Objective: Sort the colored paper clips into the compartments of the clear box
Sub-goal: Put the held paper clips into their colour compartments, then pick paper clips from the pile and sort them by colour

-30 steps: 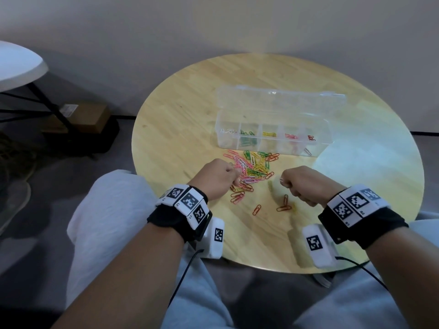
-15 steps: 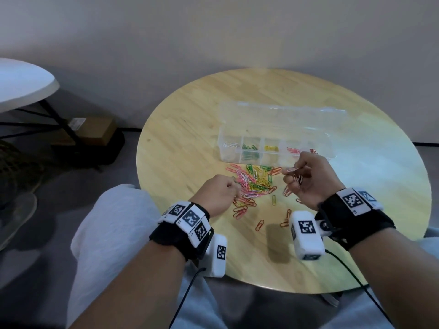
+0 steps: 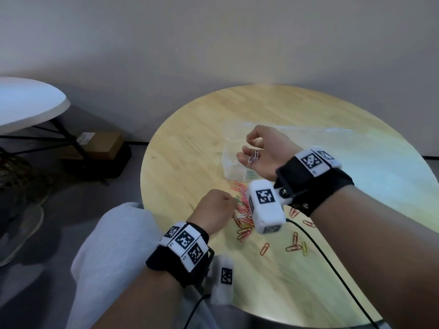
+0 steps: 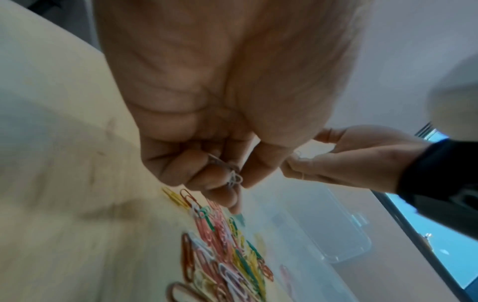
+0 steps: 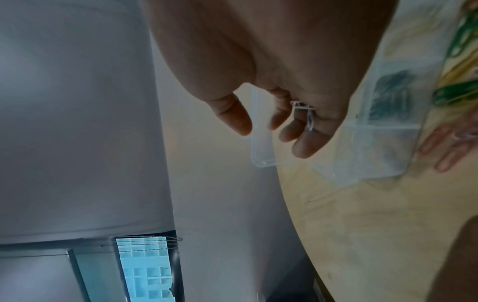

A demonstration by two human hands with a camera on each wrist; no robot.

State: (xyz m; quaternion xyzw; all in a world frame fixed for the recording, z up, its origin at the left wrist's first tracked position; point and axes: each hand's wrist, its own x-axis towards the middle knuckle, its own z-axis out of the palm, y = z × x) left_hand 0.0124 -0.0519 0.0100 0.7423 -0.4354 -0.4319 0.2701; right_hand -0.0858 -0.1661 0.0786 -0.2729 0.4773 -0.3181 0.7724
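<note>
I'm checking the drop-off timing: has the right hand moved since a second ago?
Yes. The right hand went from the table beside the clip pile up and away to over the box's left end.

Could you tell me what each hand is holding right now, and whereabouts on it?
Right hand: pale paper clips lying across its curled fingers. Left hand: pale paper clips pinched at the fingertips.

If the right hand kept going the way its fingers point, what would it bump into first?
Probably the clear box. The right hand, holding pale paper clips, hangs over its left end compartment, fingers pointing left and slightly down. Depth is hard to judge; it might pass just above the rim.
</note>
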